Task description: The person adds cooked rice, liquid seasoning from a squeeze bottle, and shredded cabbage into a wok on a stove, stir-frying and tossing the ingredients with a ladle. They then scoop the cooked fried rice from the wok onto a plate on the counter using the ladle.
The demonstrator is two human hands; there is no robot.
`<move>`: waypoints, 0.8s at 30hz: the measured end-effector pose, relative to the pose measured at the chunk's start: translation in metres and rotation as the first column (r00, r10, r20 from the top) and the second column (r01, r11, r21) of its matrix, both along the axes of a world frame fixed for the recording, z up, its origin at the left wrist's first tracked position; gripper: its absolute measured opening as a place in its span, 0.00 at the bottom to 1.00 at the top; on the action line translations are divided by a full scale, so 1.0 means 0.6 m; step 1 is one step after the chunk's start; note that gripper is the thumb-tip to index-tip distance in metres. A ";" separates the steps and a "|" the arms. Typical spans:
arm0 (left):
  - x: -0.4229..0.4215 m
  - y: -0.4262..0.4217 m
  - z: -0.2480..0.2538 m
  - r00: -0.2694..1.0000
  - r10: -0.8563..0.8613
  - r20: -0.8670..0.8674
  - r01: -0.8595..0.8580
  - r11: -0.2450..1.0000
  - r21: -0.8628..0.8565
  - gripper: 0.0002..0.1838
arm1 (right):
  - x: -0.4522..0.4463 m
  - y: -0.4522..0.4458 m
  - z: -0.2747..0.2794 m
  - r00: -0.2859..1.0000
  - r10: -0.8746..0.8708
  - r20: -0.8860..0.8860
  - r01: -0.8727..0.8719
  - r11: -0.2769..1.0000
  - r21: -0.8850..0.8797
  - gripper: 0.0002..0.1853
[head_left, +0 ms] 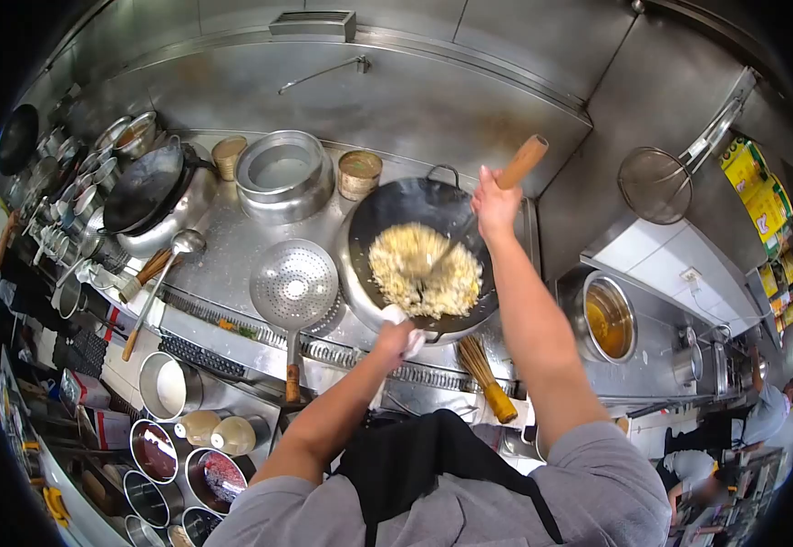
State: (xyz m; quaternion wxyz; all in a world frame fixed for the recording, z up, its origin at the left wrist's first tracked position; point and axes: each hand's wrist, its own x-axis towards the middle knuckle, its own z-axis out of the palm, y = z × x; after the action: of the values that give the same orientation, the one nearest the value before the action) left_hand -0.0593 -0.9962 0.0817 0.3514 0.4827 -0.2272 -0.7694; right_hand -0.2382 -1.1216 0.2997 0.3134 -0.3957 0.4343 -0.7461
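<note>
My right hand (497, 208) is closed round the wooden handle of a wok spatula (524, 162). Its metal shaft slants down into the wok, and the head is partly buried in the food. The black wok (374, 205) holds a pale yellow and white mass of egg fried rice (415, 246). At the wok's near rim, my left hand (395, 342) grips a folded white cloth (413, 341) against the edge or its handle; the fingers are partly covered by the cloth. Just left of the wok lies a large perforated skimmer (294, 284).
A bamboo brush (483, 374) lies near the front edge. Behind stand a large metal pot (284, 173) and a tin can (358, 173). A ladle (187, 242) rests left. At right sits a pot of orange-brown liquid (608, 317); a strainer (656, 187) hangs above. Other people stand at far right.
</note>
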 end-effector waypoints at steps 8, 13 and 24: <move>0.094 0.129 0.051 0.994 0.030 -0.104 -0.027 0.999 0.030 0.13 | -0.081 0.058 0.330 0.979 0.084 -0.184 -0.092 0.995 -0.031 0.21; 0.006 0.001 0.035 0.996 -0.067 -0.063 0.071 0.995 0.063 0.10 | 0.024 0.021 0.059 0.973 -0.184 -0.140 0.206 0.964 0.169 0.14; 0.048 0.042 0.106 0.996 0.011 -0.091 -0.003 0.995 0.096 0.11 | -0.034 0.118 0.284 0.991 -0.029 -0.129 0.011 0.990 -0.137 0.15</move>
State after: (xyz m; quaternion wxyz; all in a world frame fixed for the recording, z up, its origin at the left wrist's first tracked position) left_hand -0.0305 -0.9709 0.1451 0.3405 0.4640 -0.1719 -0.7995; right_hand -0.2586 -1.0511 0.4699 0.2490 -0.4597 0.4059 -0.7496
